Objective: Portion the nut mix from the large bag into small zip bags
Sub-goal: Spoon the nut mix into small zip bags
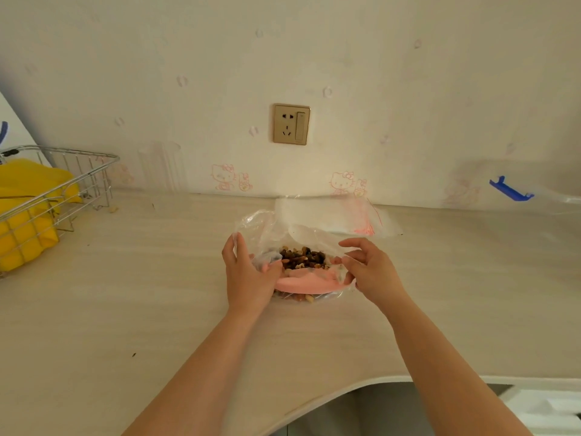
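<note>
A large clear plastic bag (pixel 267 228) of nut mix (pixel 301 258) sits mid-counter, its mouth spread wide, with a pink band (pixel 306 283) across its near side. My left hand (pixel 248 272) grips the bag's left edge, thumb inside the opening. My right hand (pixel 371 269) pinches the right edge with curled fingers. Behind the bag lies a stack of small clear zip bags (pixel 333 215) with red seal lines, flat against the wall side.
A wire basket (pixel 63 171) holding yellow cloth stands at the far left. A blue clip (pixel 511 191) on clear plastic lies at the right by the wall. A wall socket (pixel 291 123) is above. The counter edge curves inward at the near right.
</note>
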